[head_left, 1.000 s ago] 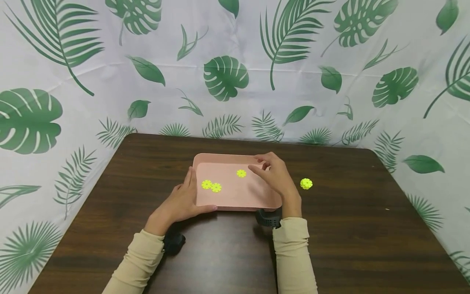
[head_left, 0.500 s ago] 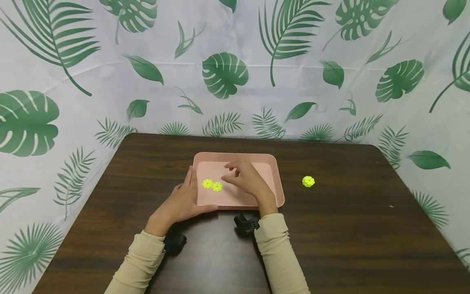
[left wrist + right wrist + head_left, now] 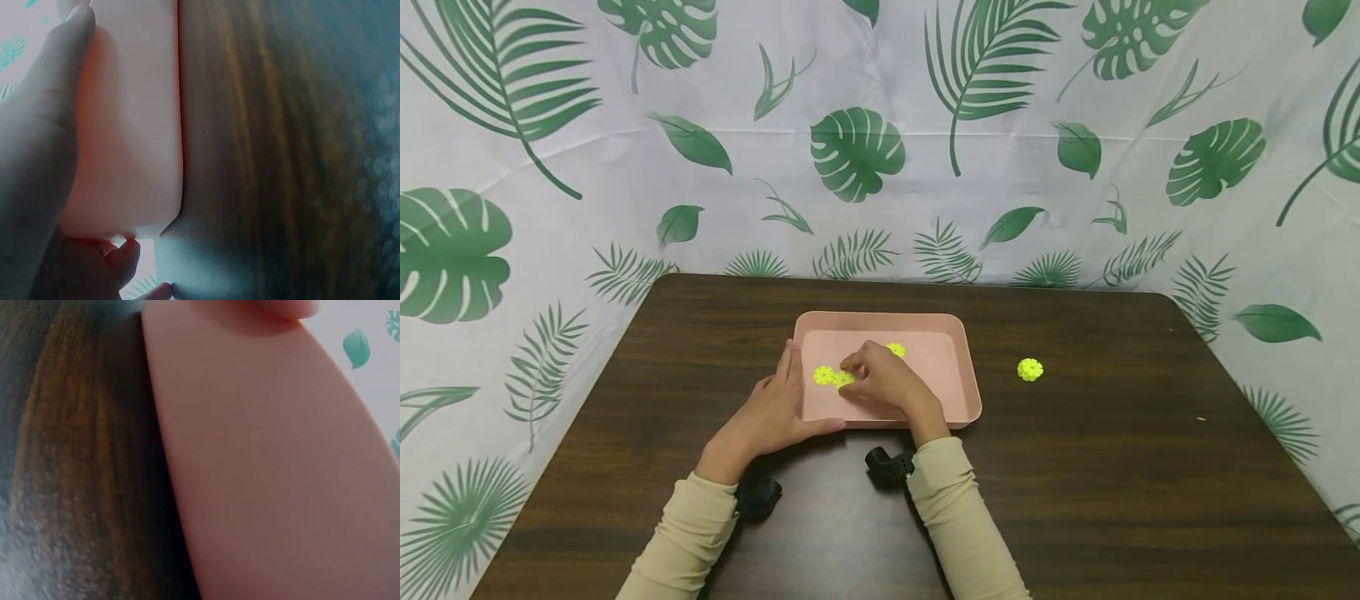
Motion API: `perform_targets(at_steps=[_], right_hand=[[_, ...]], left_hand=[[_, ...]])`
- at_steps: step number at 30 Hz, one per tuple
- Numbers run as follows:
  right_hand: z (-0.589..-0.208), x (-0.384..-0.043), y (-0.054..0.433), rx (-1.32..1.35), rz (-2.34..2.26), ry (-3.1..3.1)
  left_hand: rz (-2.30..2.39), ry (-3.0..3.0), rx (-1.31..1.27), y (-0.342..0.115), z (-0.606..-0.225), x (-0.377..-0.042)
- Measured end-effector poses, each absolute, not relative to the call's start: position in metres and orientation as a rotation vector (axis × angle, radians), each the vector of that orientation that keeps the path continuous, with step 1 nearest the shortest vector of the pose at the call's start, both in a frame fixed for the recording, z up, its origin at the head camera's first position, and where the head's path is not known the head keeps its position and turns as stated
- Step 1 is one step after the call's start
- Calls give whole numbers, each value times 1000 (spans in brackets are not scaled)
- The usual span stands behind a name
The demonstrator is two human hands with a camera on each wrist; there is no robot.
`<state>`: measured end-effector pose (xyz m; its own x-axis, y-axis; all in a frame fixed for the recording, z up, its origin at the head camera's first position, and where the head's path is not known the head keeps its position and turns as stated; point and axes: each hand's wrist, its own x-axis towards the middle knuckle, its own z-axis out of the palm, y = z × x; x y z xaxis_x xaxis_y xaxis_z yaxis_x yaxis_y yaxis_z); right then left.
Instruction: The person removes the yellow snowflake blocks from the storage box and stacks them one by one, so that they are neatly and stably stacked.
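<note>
A pink rectangular tray (image 3: 917, 392) lies on the dark wooden table. My left hand (image 3: 771, 412) grips its near left corner, fingers along the left wall and thumb along the front. In the left wrist view the thumb (image 3: 53, 81) rests at the rim. My right hand (image 3: 887, 379) reaches into the tray, thumb and forefinger at opposite edges of a yellow notched disc (image 3: 843, 379). Just left of that lies another yellow disc (image 3: 823, 375). A third yellow disc (image 3: 896, 349) shows behind the right hand, partly hidden by it.
A small pile of yellow notched discs (image 3: 1030, 369) sits on the table (image 3: 1112, 467) to the right of the tray. Behind the table hangs a white cloth (image 3: 917, 200) printed with green leaves. Black straps with cameras are on both wrists.
My right hand has moved left and down across the tray, from its right side to the paired discs. The left hand and the discs in the tray have stayed in place.
</note>
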<state>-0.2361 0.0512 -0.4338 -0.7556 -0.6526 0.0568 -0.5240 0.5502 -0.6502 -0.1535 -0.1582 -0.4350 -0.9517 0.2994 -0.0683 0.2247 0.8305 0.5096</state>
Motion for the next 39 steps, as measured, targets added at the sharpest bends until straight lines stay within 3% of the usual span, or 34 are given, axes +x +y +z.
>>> perform_targets(at_steps=[15,39], right_hand=[[-434,-230,54,-815,-979,2633],[-426,-230,65,-824,-993,2662]], left_hand=[[789,2860,408,-158,-435,-154],[792,2868,401,-157,-437,-154]])
